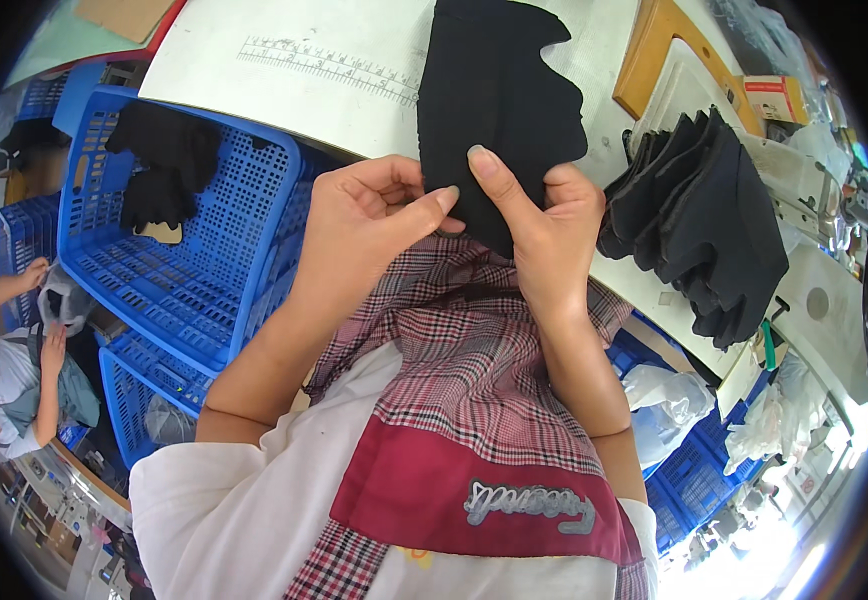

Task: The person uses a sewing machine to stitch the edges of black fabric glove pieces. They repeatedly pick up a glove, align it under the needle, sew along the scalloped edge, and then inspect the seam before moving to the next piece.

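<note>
We see both hands raised over the near edge of the white worktable (284,70), working one black fabric piece (499,95). The piece lies mostly on the tabletop, its lower end hanging off the edge into the hands.

The left hand (359,235) comes in from the lower left, fingers curled, thumb tip (444,198) pressed against the cloth's lower left edge; it pinches the fabric between thumb and the bent fingers behind. The right hand (544,235) grips the lower end from the other side, thumb (489,170) stretched up flat on the front of the cloth, the other fingers folded round the right edge. Both hands closed on the same piece, thumbs nearly touching.

A printed ruler scale (329,62) runs along the table left of the piece. To the right, on the table, sits a fanned stack of dark cut pieces (714,230), well apart from the hands. A blue plastic crate (179,270) stands left of the table, below it, with a bundle of black cloth (159,165) in its far corner. More blue crates below it and at lower right. Under the forearms we see a plaid and red apron (474,440) over a white shirt. Another person (14,370) sits at far left, apart from it all.
</note>
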Demonstrator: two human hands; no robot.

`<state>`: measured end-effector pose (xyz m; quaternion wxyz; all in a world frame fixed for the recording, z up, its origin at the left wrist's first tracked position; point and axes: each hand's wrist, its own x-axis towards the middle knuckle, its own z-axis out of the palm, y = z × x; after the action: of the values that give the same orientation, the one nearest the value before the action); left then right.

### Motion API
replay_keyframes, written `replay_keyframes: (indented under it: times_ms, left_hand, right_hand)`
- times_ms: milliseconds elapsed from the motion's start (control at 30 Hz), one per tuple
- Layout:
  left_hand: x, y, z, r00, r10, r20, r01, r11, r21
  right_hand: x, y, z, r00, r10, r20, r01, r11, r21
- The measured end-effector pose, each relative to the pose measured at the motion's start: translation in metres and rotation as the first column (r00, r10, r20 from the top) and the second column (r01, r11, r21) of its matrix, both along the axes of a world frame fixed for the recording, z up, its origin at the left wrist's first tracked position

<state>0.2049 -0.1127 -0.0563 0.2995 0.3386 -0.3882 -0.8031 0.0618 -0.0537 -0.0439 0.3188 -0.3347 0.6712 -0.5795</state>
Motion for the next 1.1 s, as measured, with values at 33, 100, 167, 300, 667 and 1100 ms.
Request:
replay_keyframes:
  times_ms: [33,100,167,300,667,1100]
  left_hand:
    - [0.001,0.001,0.000,1.000,-0.007,0.016,0.007,1.000,-0.003]
    - [0.004,0.001,-0.002,0.998,-0.023,0.051,0.024,1.000,-0.015]
    - [0.011,0.000,-0.017,0.998,-0.060,-0.023,0.060,0.998,-0.011]
    - [0.026,-0.026,-0.006,0.975,-0.223,0.003,0.223,0.975,0.020]
    - [-0.042,-0.081,0.093,0.983,0.162,-0.086,-0.180,0.750,-0.637]
    - [-0.213,-0.334,-0.009,0.694,0.668,0.270,0.473,-0.139,-0.870]
  right_hand:
    - [-0.002,0.001,-0.002,1.000,0.009,0.000,-0.009,1.000,0.012]
    - [-0.003,0.002,-0.004,1.000,0.010,0.007,-0.010,1.000,0.019]
    - [-0.001,0.003,-0.005,1.000,-0.002,0.017,0.002,1.000,0.008]
    - [-0.004,0.012,0.004,0.998,0.064,0.002,-0.064,0.992,0.111]
    - [-0.016,0.078,0.051,0.844,0.315,-0.434,-0.392,0.915,-0.099]
    - [-0.156,0.150,0.070,0.348,-0.493,-0.797,0.605,0.768,-0.211]
